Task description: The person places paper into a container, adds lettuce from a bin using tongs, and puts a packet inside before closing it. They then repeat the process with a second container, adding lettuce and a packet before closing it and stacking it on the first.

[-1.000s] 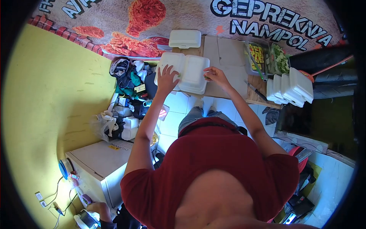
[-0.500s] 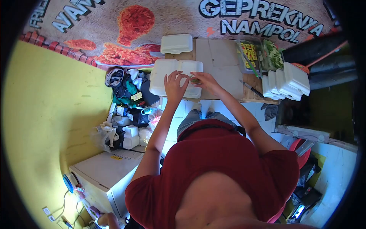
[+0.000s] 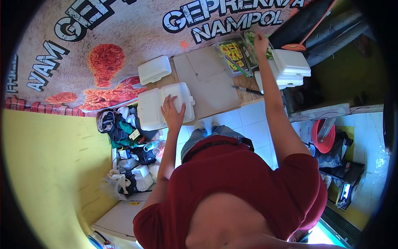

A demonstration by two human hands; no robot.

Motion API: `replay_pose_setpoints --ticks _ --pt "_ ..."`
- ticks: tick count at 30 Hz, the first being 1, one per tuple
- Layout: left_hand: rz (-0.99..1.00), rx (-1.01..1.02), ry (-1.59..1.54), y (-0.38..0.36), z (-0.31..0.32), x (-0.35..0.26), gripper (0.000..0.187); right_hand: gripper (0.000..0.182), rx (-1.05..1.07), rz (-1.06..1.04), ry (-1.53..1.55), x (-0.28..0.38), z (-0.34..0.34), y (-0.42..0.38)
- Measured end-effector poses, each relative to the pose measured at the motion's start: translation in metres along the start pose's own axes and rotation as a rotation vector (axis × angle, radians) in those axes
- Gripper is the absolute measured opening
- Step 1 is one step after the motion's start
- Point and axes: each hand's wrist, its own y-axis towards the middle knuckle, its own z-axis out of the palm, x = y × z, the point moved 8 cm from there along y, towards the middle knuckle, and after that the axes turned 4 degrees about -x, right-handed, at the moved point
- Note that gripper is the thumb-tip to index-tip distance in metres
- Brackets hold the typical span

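My left hand [image 3: 172, 111] rests with its fingers spread on the right half of an opened white foam food box [image 3: 150, 110] at the table's front left. At the back right, my right hand [image 3: 261, 42] is over a clear container of chopped green leaves [image 3: 250, 38]. Its fingers look curled down, and whatever is between them is too small to make out. Left of that container is a clear tub with small yellow-and-red packets [image 3: 232, 51], with green-handled tongs [image 3: 239, 66] lying across it. A knife with a dark handle [image 3: 247, 90] lies nearer the front edge.
A closed white foam box [image 3: 154, 69] sits at the back left of the table [image 3: 207, 95], which is partly covered with cardboard. More foam boxes [image 3: 292, 64] are stacked under my right forearm. Bags and clothes [image 3: 124, 128] are piled at the left.
My right hand has left the foam box and reached over to the container of greens. My left hand stays at the box, now flatter on it. The view has turned.
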Motion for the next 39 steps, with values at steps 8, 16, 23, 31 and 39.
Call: replay_pose_setpoints --ticks 8,16,23,31,39 --pt "-0.042 -0.109 -0.376 0.001 -0.017 0.009 0.023 0.032 0.402 -0.195 -0.155 0.033 0.076 -0.032" --pt "-0.360 -0.640 -0.314 -0.059 -0.081 0.058 0.035 0.053 1.324 -0.456 0.541 0.293 0.116 -0.328" --pt "-0.470 -0.528 -0.417 -0.109 -0.052 0.126 0.090 0.089 1.405 -1.105 0.150 0.338 0.125 -0.427" --pt "-0.456 -0.342 -0.408 -0.114 -0.033 0.151 0.095 0.085 1.535 -1.003 0.372 0.337 0.138 -0.420" --pt "-0.433 -0.345 -0.486 -0.113 -0.039 0.145 0.094 0.091 1.518 -1.012 0.273 0.344 0.133 -0.416"
